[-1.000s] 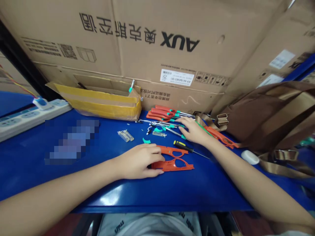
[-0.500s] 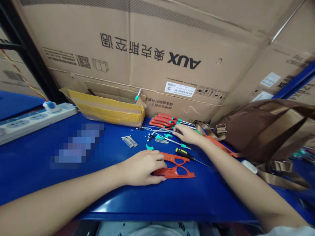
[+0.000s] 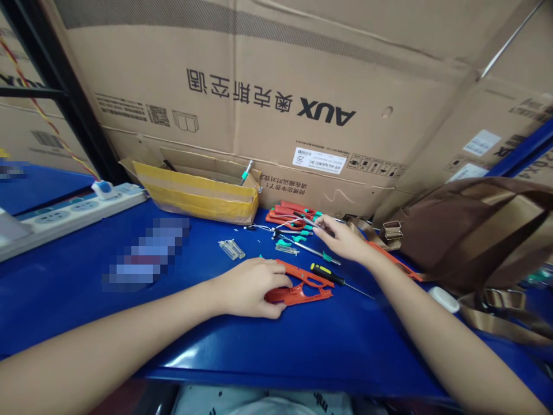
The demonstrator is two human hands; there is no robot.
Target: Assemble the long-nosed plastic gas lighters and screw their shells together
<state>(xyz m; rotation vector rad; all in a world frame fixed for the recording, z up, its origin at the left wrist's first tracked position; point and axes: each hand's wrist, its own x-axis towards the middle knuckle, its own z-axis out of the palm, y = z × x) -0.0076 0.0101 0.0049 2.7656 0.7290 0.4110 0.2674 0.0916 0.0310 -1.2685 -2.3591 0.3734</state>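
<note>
My left hand (image 3: 248, 287) rests on the blue table (image 3: 302, 346), its fingers curled over the end of an orange plastic handle shell (image 3: 305, 285), which now tilts up off the surface. My right hand (image 3: 339, 237) reaches farther back and pinches a thin metal rod with a teal collar (image 3: 307, 222), lifted a little above a pile of the same small parts (image 3: 294, 236). A stack of orange and teal assembled tools (image 3: 289, 213) lies just behind that pile. A black and yellow screwdriver (image 3: 330, 275) lies between my two hands.
A shallow yellow-taped cardboard tray (image 3: 196, 187) stands at the back left. A white power strip (image 3: 64, 210) lies far left. Large cardboard boxes (image 3: 276, 98) wall off the back. A brown bag (image 3: 475, 236) and a white case (image 3: 443, 300) sit at the right. Two clear small parts (image 3: 232, 249) lie mid-table.
My right hand has lifted off the parts pile and pinched up a thin rod. My left hand has tilted the orange shell up on edge. The camera has tilted upward.
</note>
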